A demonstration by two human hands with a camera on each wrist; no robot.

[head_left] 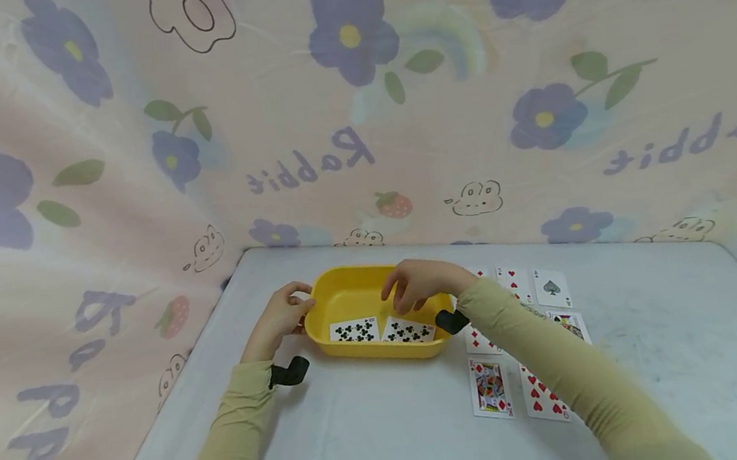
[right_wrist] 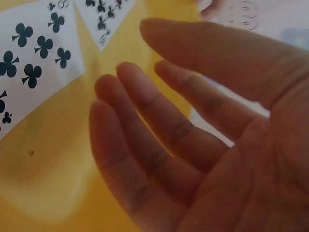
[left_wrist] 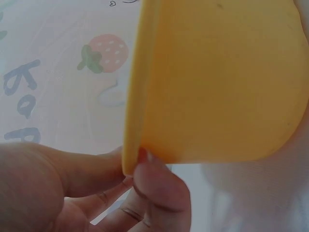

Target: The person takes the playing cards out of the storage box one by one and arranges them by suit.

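Observation:
A yellow plastic basin [head_left: 347, 278] stands on the white tabletop. Two club playing cards lie in it: one card [head_left: 354, 331] on the left, and an eight of clubs [right_wrist: 34, 53] on the right. My left hand [head_left: 279, 317] pinches the basin's left rim between thumb and fingers, as the left wrist view shows up close. Over the basin's right part hovers my right hand [head_left: 421, 282], its fingers loosely bent and holding nothing. In the right wrist view its fingertips are apart from both cards.
Right of the basin lie several face-up cards, among them a king of diamonds [head_left: 490, 387], a heart card [head_left: 542, 399], an ace of spades [head_left: 552, 288] and a face card [head_left: 569, 324]. My right forearm covers part of them. A printed cloth [head_left: 296, 114] hangs behind the table.

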